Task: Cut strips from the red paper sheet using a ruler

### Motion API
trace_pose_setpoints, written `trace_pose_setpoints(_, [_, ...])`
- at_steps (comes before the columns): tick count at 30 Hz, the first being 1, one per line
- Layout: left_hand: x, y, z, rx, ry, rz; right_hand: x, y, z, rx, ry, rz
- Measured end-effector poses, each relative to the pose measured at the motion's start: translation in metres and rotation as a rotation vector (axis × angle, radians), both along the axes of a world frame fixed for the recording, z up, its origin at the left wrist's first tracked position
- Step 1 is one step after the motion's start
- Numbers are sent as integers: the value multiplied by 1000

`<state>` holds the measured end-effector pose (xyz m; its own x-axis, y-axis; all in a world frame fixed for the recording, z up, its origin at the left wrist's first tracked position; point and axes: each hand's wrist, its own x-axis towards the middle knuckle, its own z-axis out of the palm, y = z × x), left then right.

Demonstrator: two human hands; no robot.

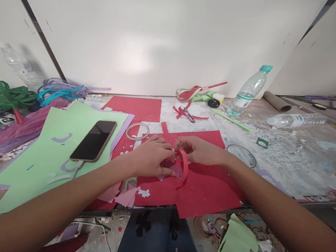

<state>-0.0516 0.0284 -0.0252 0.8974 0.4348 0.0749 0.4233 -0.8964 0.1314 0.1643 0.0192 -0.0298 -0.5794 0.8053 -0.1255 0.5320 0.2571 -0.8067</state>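
A narrow red paper strip (185,166) curves in a loop above a sheet of red paper (209,187). My right hand (196,149) pinches the strip near its upper end. From the other side, my left hand (155,156) meets it with curled fingers closed at the same end; its thumb points toward the loop. The exact contact between the fingertips is partly hidden. A small pinkish-purple piece (177,170) shows behind the loop. Another red strip (164,129) sticks out beyond the hands. Tiny white paper scraps (144,193) lie by the sheet's left corner.
To the left, a phone (94,141) with a cable lies on green paper (54,125). Tape rolls (137,131) flank the hands. Behind are a cutter (188,115), bundled paper strips (192,93) and an upright bottle (247,93). Another bottle (298,120) lies at right, near a cardboard tube (277,101).
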Motion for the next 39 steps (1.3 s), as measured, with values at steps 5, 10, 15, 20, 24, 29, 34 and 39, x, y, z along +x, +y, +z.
trace_pose_setpoints(5, [5,-17,-5,43,33,92,-1,0,3,-1,-44,-17])
trace_pose_setpoints(10, [10,-30,-7,38,-13,200,-2,0,2,36,-75,-41])
trace_pose_setpoints(15, [9,-31,-7,-88,-55,264,-1,0,1,15,-66,-39])
trace_pose_setpoints(20, [10,-34,-8,-106,-74,264,0,1,-1,22,-64,-41])
trace_pose_setpoints(24, [10,-35,-9,-51,-57,244,1,2,-3,17,-56,-44])
trace_pose_setpoints(29, [9,-35,-8,-42,-27,235,2,3,-3,-1,-23,9])
trace_pose_setpoints(34, [8,-34,-7,-16,-35,241,3,3,1,-36,-15,47])
trace_pose_setpoints(39, [8,-35,-6,15,-21,217,3,2,5,-6,-21,112])
